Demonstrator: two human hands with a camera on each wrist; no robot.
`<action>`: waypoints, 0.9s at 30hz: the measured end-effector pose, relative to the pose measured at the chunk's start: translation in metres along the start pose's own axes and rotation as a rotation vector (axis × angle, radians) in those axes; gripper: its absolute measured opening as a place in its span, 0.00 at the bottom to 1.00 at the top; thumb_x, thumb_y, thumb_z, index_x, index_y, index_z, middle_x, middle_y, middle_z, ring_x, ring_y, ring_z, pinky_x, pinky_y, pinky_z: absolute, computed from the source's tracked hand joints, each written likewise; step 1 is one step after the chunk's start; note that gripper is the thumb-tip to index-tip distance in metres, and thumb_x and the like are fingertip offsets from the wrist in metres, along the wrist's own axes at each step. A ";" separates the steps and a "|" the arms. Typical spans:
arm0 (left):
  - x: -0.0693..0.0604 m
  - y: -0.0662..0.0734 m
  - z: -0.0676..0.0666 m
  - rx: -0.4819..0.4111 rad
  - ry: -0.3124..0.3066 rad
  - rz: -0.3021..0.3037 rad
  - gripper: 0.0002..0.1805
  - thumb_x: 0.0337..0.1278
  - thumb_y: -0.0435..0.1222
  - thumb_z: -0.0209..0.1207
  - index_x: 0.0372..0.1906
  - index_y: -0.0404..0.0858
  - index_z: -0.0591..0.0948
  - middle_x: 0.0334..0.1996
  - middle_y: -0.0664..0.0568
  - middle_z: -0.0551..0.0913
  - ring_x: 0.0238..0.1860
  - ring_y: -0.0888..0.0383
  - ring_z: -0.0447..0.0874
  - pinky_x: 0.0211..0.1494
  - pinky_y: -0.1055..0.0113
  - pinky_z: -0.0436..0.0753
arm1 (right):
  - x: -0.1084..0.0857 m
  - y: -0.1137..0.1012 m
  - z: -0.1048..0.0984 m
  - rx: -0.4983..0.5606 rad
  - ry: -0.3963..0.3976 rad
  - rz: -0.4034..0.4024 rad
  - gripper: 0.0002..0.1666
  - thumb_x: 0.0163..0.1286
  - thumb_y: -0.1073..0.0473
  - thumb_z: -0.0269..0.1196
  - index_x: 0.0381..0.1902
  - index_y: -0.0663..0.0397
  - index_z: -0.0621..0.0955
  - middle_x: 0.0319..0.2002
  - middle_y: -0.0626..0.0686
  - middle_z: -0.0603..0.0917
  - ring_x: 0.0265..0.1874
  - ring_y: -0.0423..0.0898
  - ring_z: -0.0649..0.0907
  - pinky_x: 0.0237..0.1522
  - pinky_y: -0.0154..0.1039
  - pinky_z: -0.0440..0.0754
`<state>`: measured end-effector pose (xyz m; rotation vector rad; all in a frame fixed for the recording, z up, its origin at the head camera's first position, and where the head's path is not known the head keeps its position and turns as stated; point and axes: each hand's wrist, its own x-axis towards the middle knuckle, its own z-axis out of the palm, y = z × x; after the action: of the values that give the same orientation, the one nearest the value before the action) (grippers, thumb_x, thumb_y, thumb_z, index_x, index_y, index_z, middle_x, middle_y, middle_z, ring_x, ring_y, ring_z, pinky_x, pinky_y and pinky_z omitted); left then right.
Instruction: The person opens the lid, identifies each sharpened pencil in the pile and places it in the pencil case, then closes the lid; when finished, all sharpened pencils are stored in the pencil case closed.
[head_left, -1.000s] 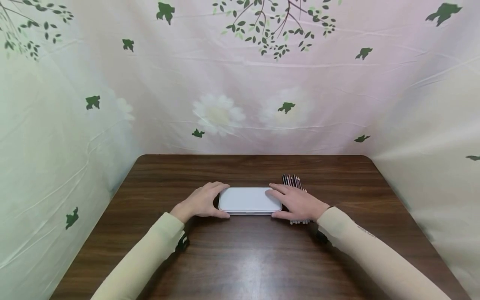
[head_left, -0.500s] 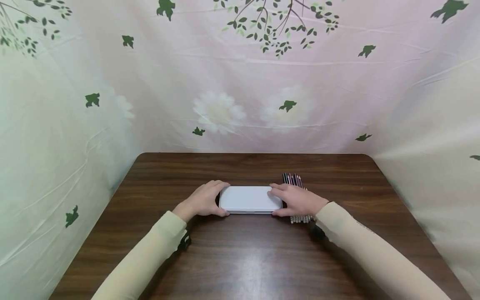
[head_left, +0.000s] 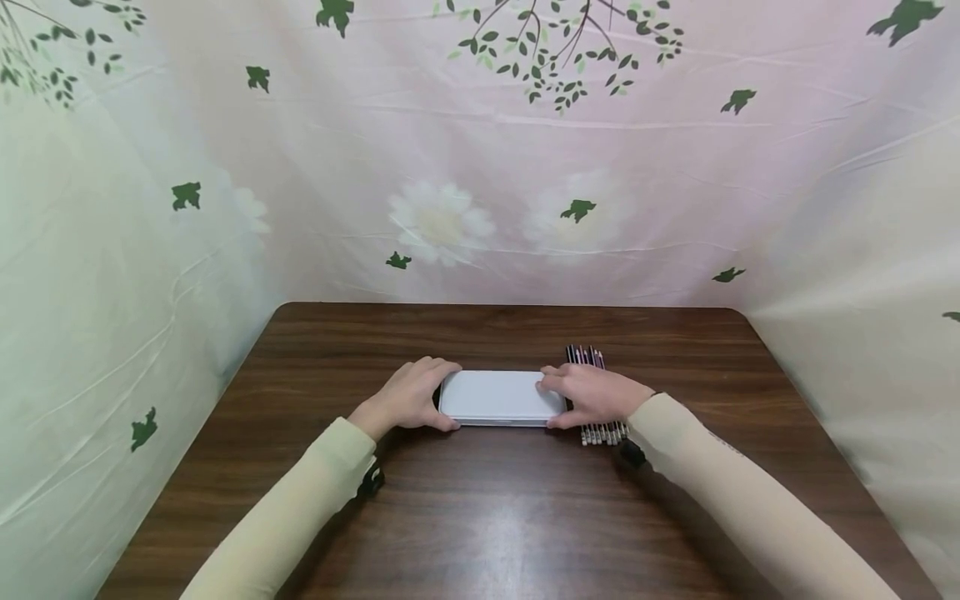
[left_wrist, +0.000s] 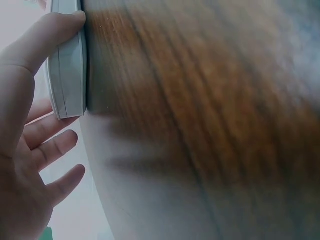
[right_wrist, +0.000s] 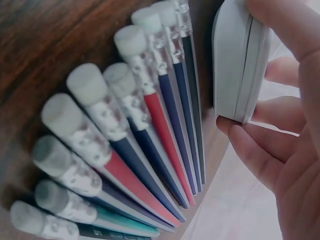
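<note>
A white closed case lies flat on the wooden table, long side facing the viewer. My left hand grips its left end, thumb at the near edge and fingers at the far edge; in the left wrist view the thumb lies on the case's side. On the right end, my right hand holds the case between thumb and fingers, one fingertip on the lid. The right wrist view shows the case's end between them. Pencils with white erasers lie beneath and beside the right hand.
The brown table extends around the case, its far edge against a hanging cloth printed with leaves and flowers. More cloth hangs at the left and right sides. Dark devices are strapped at both wrists.
The scene has shifted slightly in the head view. Both hands keep their places at the ends of the case, with the right wrist turned a little.
</note>
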<state>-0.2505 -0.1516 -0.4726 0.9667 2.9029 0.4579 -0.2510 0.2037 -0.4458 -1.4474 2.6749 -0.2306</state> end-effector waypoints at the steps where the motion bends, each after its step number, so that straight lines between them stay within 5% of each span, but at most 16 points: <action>1: 0.000 0.000 0.000 0.004 0.003 0.002 0.51 0.41 0.61 0.78 0.71 0.40 0.76 0.65 0.48 0.81 0.62 0.49 0.79 0.64 0.49 0.78 | 0.001 0.000 0.000 -0.001 0.000 -0.006 0.32 0.69 0.42 0.72 0.60 0.60 0.82 0.61 0.62 0.83 0.51 0.53 0.87 0.51 0.47 0.86; 7: -0.001 0.000 0.000 0.003 0.013 0.012 0.51 0.41 0.60 0.79 0.70 0.38 0.76 0.64 0.46 0.81 0.61 0.48 0.80 0.64 0.50 0.79 | 0.002 0.001 -0.003 0.005 -0.010 -0.031 0.30 0.69 0.43 0.72 0.58 0.59 0.83 0.56 0.56 0.83 0.44 0.47 0.86 0.45 0.43 0.86; 12: -0.002 -0.002 0.000 -0.005 0.022 0.030 0.52 0.40 0.59 0.80 0.71 0.39 0.75 0.64 0.47 0.82 0.60 0.49 0.80 0.63 0.51 0.79 | 0.003 0.004 -0.011 0.125 -0.035 -0.007 0.27 0.67 0.45 0.71 0.55 0.58 0.83 0.33 0.44 0.81 0.25 0.34 0.75 0.32 0.33 0.78; 15: -0.004 -0.001 0.002 -0.029 0.013 0.023 0.53 0.39 0.58 0.81 0.72 0.39 0.75 0.64 0.47 0.82 0.60 0.49 0.80 0.63 0.50 0.79 | 0.001 0.005 -0.013 0.200 -0.062 0.022 0.28 0.69 0.43 0.70 0.56 0.58 0.83 0.31 0.42 0.81 0.21 0.32 0.69 0.34 0.32 0.77; 18: -0.004 -0.002 0.001 -0.062 0.011 0.010 0.54 0.38 0.58 0.82 0.72 0.39 0.75 0.64 0.46 0.82 0.61 0.48 0.79 0.64 0.48 0.78 | -0.001 0.007 -0.014 0.221 -0.067 0.033 0.33 0.75 0.39 0.65 0.64 0.59 0.81 0.47 0.49 0.88 0.32 0.34 0.80 0.47 0.38 0.82; 21: -0.005 -0.003 0.000 -0.103 0.002 -0.004 0.56 0.38 0.60 0.82 0.74 0.39 0.74 0.65 0.47 0.81 0.63 0.48 0.78 0.65 0.47 0.78 | -0.005 0.010 -0.012 0.238 -0.044 0.026 0.37 0.80 0.37 0.59 0.70 0.61 0.78 0.66 0.55 0.83 0.56 0.43 0.85 0.62 0.47 0.81; 23: -0.005 -0.003 -0.001 -0.134 -0.009 -0.018 0.58 0.38 0.60 0.82 0.75 0.39 0.73 0.67 0.47 0.80 0.65 0.47 0.76 0.67 0.47 0.76 | -0.008 0.011 -0.012 0.261 -0.025 0.029 0.37 0.81 0.38 0.57 0.71 0.61 0.77 0.68 0.56 0.81 0.66 0.48 0.81 0.67 0.52 0.78; 27: -0.006 -0.004 -0.003 -0.186 -0.030 -0.061 0.61 0.37 0.61 0.82 0.78 0.41 0.70 0.72 0.47 0.76 0.69 0.46 0.74 0.71 0.46 0.74 | -0.009 0.015 -0.013 0.288 0.050 0.065 0.31 0.83 0.42 0.56 0.69 0.58 0.79 0.65 0.54 0.83 0.66 0.50 0.81 0.68 0.56 0.77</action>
<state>-0.2489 -0.1589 -0.4717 0.8484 2.7931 0.6879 -0.2602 0.2207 -0.4354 -1.2813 2.5874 -0.6247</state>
